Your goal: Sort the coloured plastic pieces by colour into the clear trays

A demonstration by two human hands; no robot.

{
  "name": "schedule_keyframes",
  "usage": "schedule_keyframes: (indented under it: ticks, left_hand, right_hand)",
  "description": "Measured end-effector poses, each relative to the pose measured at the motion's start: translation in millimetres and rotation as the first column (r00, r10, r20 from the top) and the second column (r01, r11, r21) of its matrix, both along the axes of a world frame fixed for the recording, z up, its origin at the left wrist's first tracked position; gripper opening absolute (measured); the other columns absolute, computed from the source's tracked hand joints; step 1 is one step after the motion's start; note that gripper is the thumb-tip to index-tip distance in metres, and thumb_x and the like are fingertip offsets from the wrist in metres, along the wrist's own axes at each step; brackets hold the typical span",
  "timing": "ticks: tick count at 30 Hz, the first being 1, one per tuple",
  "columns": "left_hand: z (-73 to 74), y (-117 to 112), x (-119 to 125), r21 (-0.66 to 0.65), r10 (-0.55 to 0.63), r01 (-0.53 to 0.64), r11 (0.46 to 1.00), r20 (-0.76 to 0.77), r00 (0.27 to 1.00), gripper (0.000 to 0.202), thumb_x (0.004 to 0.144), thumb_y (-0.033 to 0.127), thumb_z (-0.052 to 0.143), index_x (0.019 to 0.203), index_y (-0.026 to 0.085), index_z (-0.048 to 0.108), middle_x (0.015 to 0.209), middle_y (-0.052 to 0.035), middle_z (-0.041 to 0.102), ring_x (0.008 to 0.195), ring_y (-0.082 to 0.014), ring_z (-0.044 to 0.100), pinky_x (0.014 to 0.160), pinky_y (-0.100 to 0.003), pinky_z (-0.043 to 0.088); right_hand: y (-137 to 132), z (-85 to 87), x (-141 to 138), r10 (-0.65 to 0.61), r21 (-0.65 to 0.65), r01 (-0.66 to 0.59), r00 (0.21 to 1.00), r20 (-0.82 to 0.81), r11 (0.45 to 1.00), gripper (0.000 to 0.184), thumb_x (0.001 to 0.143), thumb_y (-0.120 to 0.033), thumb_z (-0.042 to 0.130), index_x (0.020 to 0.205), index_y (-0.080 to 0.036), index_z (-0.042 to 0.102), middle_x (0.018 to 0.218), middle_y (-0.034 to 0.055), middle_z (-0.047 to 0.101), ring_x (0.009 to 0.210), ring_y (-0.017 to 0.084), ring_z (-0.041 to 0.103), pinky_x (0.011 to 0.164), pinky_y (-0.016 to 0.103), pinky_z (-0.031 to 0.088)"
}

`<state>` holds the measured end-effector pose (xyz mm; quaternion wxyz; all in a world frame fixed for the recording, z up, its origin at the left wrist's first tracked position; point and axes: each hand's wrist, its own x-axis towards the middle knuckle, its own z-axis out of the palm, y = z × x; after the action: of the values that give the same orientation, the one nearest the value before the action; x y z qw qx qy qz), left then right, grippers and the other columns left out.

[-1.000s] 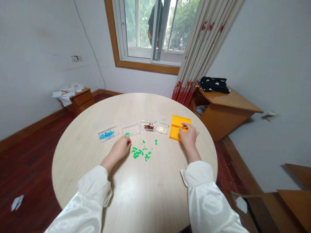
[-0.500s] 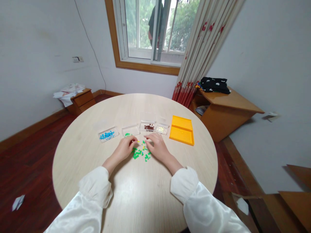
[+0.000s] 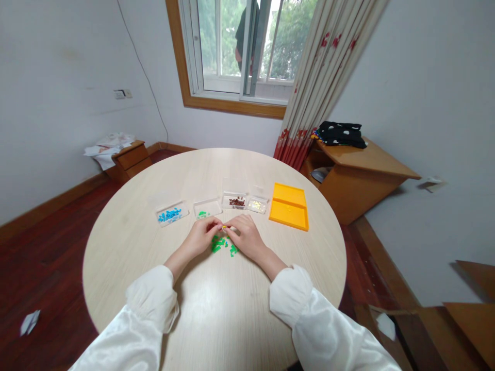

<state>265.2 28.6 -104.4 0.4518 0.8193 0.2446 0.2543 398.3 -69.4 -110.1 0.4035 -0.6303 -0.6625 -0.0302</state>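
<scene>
My left hand (image 3: 201, 236) and my right hand (image 3: 244, 236) meet fingertip to fingertip over a scatter of small green pieces (image 3: 223, 246) on the round table (image 3: 216, 304). Both hands pinch a tiny yellow piece (image 3: 224, 226) between them. Behind my hands stands a row of clear trays: one with blue pieces (image 3: 172, 213), one with a few green pieces (image 3: 208, 208), one with dark red pieces (image 3: 234, 200) and one with pale yellow pieces (image 3: 257, 205). An orange tray (image 3: 290, 206) lies at the right end of the row.
A wooden cabinet (image 3: 358, 172) with dark clothes on top stands right of the table, by a curtain. A low wooden drawer unit (image 3: 129, 157) with papers sits at the left wall. Outside the window (image 3: 247, 46) a person stands.
My right hand left the orange tray and came left to the green pieces. Both hands have closed together and now pinch a small yellow piece between their fingertips.
</scene>
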Motion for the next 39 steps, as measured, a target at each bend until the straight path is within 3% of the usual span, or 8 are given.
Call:
schedule_keyframes:
  ticks: [6, 9, 12, 16, 19, 27, 39]
  left_hand:
    - [-3.9, 1.4, 0.7, -0.037, 0.03, -0.029, 0.999, 0.018, 0.999, 0.025, 0.077, 0.035, 0.048, 0.069, 0.015, 0.058, 0.063, -0.0026, 0.059, 0.06, -0.0138, 0.053, 0.058, -0.026, 0.042]
    - [-4.8, 5.9, -1.7, 0.03, 0.147, -0.147, 0.989, -0.01, 0.989, 0.031, 0.081, 0.039, 0.044, 0.062, 0.016, 0.053, 0.057, -0.0004, 0.053, 0.056, -0.0131, 0.049, 0.054, -0.026, 0.039]
    - [-2.1, 12.1, -8.2, 0.14, 0.227, -0.215, 0.967, -0.075, 0.971, 0.032, 0.082, 0.037, 0.041, 0.058, 0.018, 0.048, 0.054, 0.0011, 0.05, 0.054, -0.013, 0.046, 0.054, -0.026, 0.036]
    - [4.5, 19.1, -20.1, 0.29, 0.159, -0.093, 0.953, -0.214, 0.964, 0.022, 0.079, 0.03, 0.047, 0.063, 0.017, 0.054, 0.061, -0.0011, 0.057, 0.059, -0.0144, 0.05, 0.058, -0.026, 0.037]
    - [8.1, 22.7, -28.0, 0.326, 0.056, 0.039, 0.945, -0.278, 0.959, 0.015, 0.076, 0.026, 0.051, 0.069, 0.016, 0.061, 0.073, -0.0048, 0.062, 0.067, -0.0161, 0.054, 0.064, -0.027, 0.04]
    - [9.8, 27.4, -36.8, 0.203, -0.134, 0.216, 0.955, -0.354, 0.926, 0.014, 0.073, 0.022, 0.053, 0.072, 0.016, 0.066, 0.074, -0.0043, 0.062, 0.064, -0.0134, 0.052, 0.062, -0.026, 0.041]
    - [1.6, 28.7, -34.2, 0.198, -0.207, 0.284, 0.938, -0.337, 0.919, 0.013, 0.073, 0.019, 0.054, 0.071, 0.017, 0.067, 0.075, -0.0043, 0.062, 0.068, -0.0142, 0.053, 0.067, -0.026, 0.043]
  right_hand:
    - [-0.9, 3.1, -2.1, 0.005, 0.026, -0.005, 1.0, 0.0, 1.0, 0.013, 0.086, -0.027, 0.056, 0.08, -0.02, 0.065, 0.078, 0.0031, 0.068, 0.078, 0.017, 0.056, 0.074, 0.032, 0.039]
    - [-0.8, 4.7, 5.4, -0.016, 0.076, 0.015, 1.0, 0.004, 0.997, 0.014, 0.086, -0.026, 0.054, 0.078, -0.02, 0.064, 0.077, 0.0029, 0.067, 0.078, 0.017, 0.057, 0.076, 0.032, 0.039]
    - [-2.5, 6.4, 26.2, -0.145, 0.15, 0.147, 0.989, -0.023, 0.978, 0.016, 0.086, -0.026, 0.052, 0.077, -0.02, 0.064, 0.077, 0.0038, 0.067, 0.079, 0.018, 0.057, 0.077, 0.033, 0.039]
    - [-10.8, 7.3, 68.0, -0.467, 0.154, 0.475, 0.88, -0.085, 0.867, 0.02, 0.084, -0.03, 0.048, 0.078, -0.019, 0.064, 0.077, 0.0057, 0.067, 0.077, 0.02, 0.057, 0.075, 0.034, 0.038]
    - [-20.5, 6.3, 96.2, -0.622, 0.134, 0.633, 0.774, -0.113, 0.763, 0.023, 0.082, -0.032, 0.048, 0.078, -0.017, 0.065, 0.078, 0.0073, 0.068, 0.076, 0.021, 0.057, 0.076, 0.035, 0.037]
    - [-37.0, 0.2, 125.1, -0.791, 0.001, 0.795, 0.604, -0.1, 0.607, 0.029, 0.078, -0.029, 0.046, 0.086, -0.015, 0.07, 0.086, 0.0106, 0.071, 0.08, 0.023, 0.058, 0.079, 0.037, 0.035]
    - [-34.8, -0.9, 122.4, -0.768, -0.011, 0.772, 0.63, -0.118, 0.635, 0.032, 0.078, -0.029, 0.044, 0.093, -0.015, 0.069, 0.091, 0.0114, 0.07, 0.081, 0.023, 0.057, 0.08, 0.038, 0.035]
